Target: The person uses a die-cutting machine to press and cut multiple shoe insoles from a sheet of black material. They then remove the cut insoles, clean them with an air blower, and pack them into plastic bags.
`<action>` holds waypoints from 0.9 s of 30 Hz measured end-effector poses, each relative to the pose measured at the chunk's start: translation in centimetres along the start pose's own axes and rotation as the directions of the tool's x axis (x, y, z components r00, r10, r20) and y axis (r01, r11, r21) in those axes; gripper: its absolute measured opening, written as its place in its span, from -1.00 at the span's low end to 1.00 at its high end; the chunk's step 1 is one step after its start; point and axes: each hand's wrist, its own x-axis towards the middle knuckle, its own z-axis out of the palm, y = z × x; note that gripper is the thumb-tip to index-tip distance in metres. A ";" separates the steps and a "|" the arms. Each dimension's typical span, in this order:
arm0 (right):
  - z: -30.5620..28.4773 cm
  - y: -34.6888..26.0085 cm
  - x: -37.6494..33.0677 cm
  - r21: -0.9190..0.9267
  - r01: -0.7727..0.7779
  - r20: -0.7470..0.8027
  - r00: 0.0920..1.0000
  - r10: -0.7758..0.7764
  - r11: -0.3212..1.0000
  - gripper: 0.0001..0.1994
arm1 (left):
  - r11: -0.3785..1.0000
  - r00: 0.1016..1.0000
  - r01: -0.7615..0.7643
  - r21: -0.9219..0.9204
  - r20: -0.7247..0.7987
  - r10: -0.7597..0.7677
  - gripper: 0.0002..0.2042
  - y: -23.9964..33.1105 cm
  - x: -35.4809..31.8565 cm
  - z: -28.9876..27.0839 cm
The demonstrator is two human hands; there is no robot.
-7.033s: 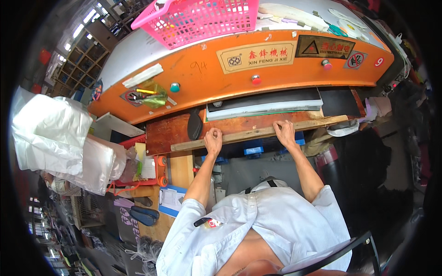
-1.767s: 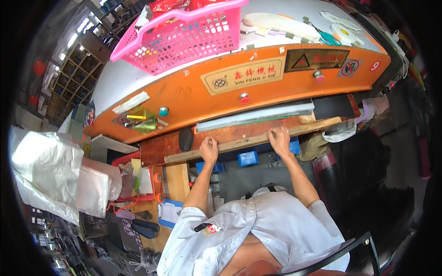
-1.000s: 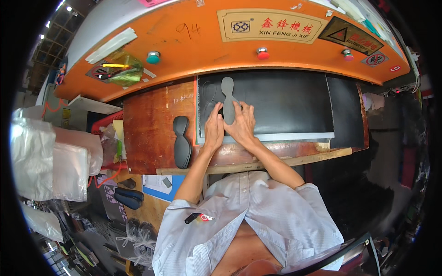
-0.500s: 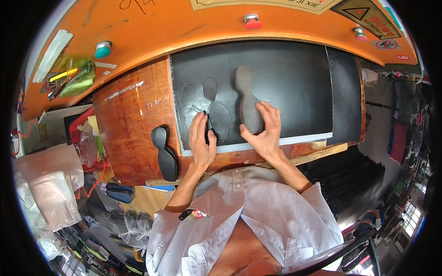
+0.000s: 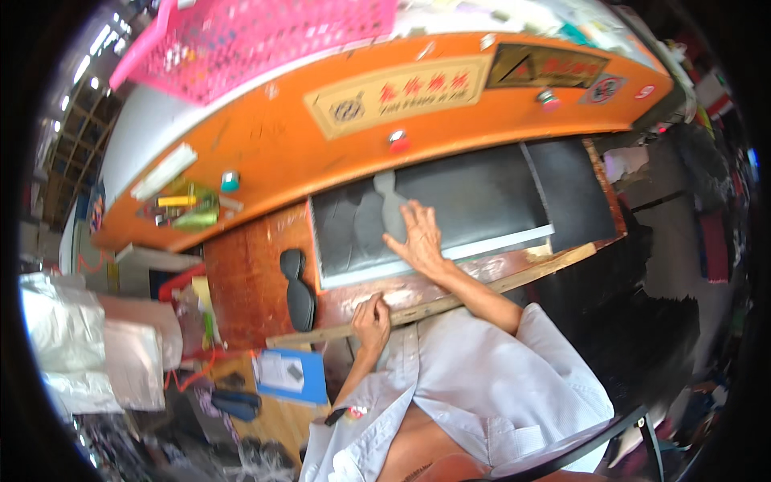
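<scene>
Orange machine top (image 5: pixel 265 145), pink basket (image 5: pixel 241 40), contents unclear.

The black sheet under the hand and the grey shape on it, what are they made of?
The black sheet looks like matte rubber or foam: dull, no shine, with a pale cut edge. The grey shape, touched by the right hand, seems a thin metal or plastic cutting form, though that is hard to tell. The left hand rests on the worn wooden bench.
</scene>
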 end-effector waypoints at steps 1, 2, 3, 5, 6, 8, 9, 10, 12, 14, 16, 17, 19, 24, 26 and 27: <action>-0.6 0.8 0.8 0.027 0.013 0.023 1.000 -0.014 1.000 -0.31 | 0.999 0.998 -0.044 0.003 -0.051 0.044 -0.83 -0.3 1.0 0.6; -1.6 1.7 1.9 0.039 -0.013 0.053 0.999 0.011 0.999 -0.35 | 0.998 0.995 -0.056 0.011 -0.077 0.057 -0.83 -0.6 2.1 1.2; -3.1 2.6 2.4 0.374 -0.224 0.088 0.975 0.206 0.900 -0.38 | 0.999 0.995 -0.052 0.007 -0.086 0.053 -0.83 -0.9 3.2 1.6; -7.4 4.8 5.1 0.651 -0.267 -0.099 0.898 0.429 0.710 -0.76 | 1.000 0.997 0.016 0.025 -0.081 -0.014 -0.83 -1.3 5.0 2.3; -10.1 6.3 6.9 0.620 -0.064 -0.374 0.852 0.366 0.782 -0.89 | 0.999 0.997 0.025 0.029 -0.080 -0.023 -0.83 -1.4 5.9 2.8; -16.5 9.8 10.4 0.390 -0.029 -0.620 0.731 0.285 0.920 -0.87 | 0.995 0.994 0.075 0.061 -0.087 -0.069 -0.82 -1.7 7.3 3.7; -19.0 11.2 12.2 0.295 0.014 -0.697 0.687 0.205 0.955 -0.84 | 0.985 0.989 0.136 0.105 -0.074 -0.129 -0.81 -1.7 7.8 4.1; -21.1 12.3 13.6 0.292 0.036 -0.648 0.742 0.170 0.956 -0.82 | 0.989 0.990 0.100 0.109 -0.105 -0.089 -0.81 -1.8 8.5 4.6; -23.1 13.9 16.5 0.196 -0.010 -0.487 0.867 0.106 0.981 -0.80 | 0.977 0.978 0.196 0.085 -0.082 -0.190 -0.79 -1.9 10.3 5.1; -23.4 14.6 16.6 0.251 -0.023 -0.414 0.901 0.128 0.968 -0.80 | 0.957 0.958 0.281 0.075 -0.075 -0.275 -0.78 -1.9 12.6 5.4; -22.6 15.0 14.3 0.371 -0.089 -0.335 0.916 0.222 0.925 -0.79 | 0.960 0.966 0.259 0.103 -0.048 -0.256 -0.79 -1.6 14.5 5.5; -21.7 15.1 12.8 0.337 -0.095 -0.324 0.922 0.211 0.937 -0.79 | 0.960 0.963 0.268 0.088 -0.061 -0.263 -0.79 -1.4 15.3 5.5; -19.6 15.1 9.2 0.264 -0.137 -0.291 0.932 0.214 0.955 -0.81 | 0.960 0.959 0.277 0.050 -0.081 -0.272 -0.79 -1.0 16.5 5.6; -12.5 13.8 3.1 0.152 -0.092 -0.165 0.979 0.117 0.984 -0.77 | 0.954 0.965 0.262 0.146 -0.060 -0.256 -0.81 -1.2 17.5 5.4; -10.5 12.5 1.6 0.110 -0.086 -0.109 0.989 0.098 0.990 -0.73 | 0.952 0.961 0.278 0.132 -0.056 -0.272 -0.81 -1.5 17.4 5.3; -9.9 12.0 1.2 0.102 -0.015 -0.115 0.993 0.027 0.995 -0.72 | 0.954 0.961 0.277 0.113 -0.056 -0.272 -0.81 -1.7 17.3 5.2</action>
